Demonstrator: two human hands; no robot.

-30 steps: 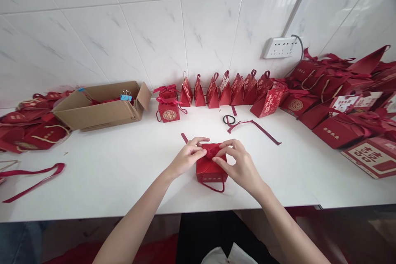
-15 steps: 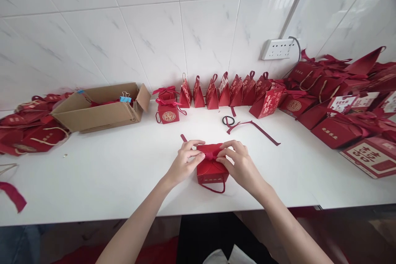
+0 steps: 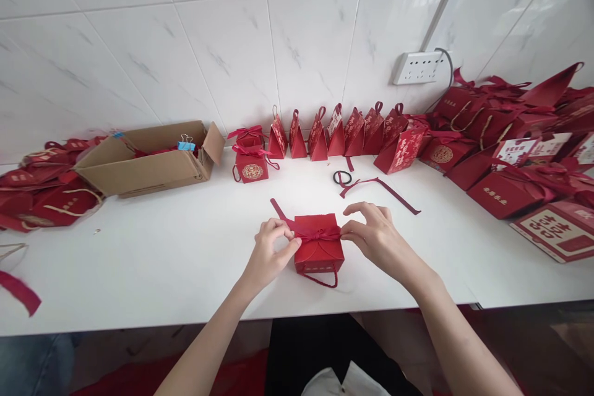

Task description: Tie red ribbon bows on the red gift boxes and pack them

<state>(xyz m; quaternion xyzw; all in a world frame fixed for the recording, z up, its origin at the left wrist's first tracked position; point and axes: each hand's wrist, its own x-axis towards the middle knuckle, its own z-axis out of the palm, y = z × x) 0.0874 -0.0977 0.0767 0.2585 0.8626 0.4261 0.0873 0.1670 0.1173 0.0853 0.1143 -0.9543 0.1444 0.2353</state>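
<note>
A red gift box (image 3: 318, 253) with a cord handle at its front sits on the white table before me. Across its top runs a dark red ribbon (image 3: 319, 236), knotted in the middle. My left hand (image 3: 275, 252) pinches the ribbon at the box's left edge, and a loose tail sticks out behind those fingers. On the other side, my right hand (image 3: 371, 232) pinches the ribbon at the right edge, its other fingers curled above. Both hands pull the ribbon out sideways from the knot.
Behind stand several triangular red boxes (image 3: 318, 136) and two small boxes with bows (image 3: 250, 164). A cardboard carton (image 3: 148, 167) is at left. Piles of red boxes (image 3: 505, 192) fill the right. A black ring (image 3: 342, 178) and cut ribbon (image 3: 394, 195) lie behind my box.
My hands have moved apart from the middle of the box to its two edges, drawing the ribbon out. The knot now shows smaller and tighter.
</note>
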